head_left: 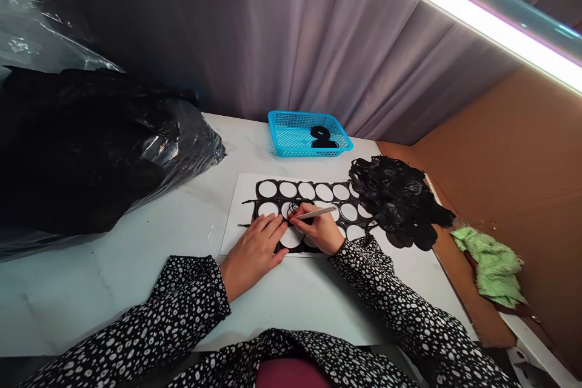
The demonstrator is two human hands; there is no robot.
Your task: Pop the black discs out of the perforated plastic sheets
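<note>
A black sheet (pixel 297 199) with rows of large round holes lies on a white board (pixel 234 206). My left hand (pixel 257 245) rests flat on the sheet's near left part, fingers stretched out. My right hand (pixel 322 230) is closed around slim, pale metal tweezers (pixel 318 213), held slantwise like a pen. By its fingertips, thin black loops (pixel 297 205) stand up from the sheet; whether the tips grip them is too small to tell. A pile of black round pieces (pixel 395 200) covers the sheet's right end.
Behind the board stands a blue plastic basket (pixel 284 150) with a few black rings (pixel 321 132) in it. A large clear bag of black material (pixel 82 151) fills the left side. A green cloth (pixel 493 267) lies at the right, beside a brown cardboard wall (pixel 509 151).
</note>
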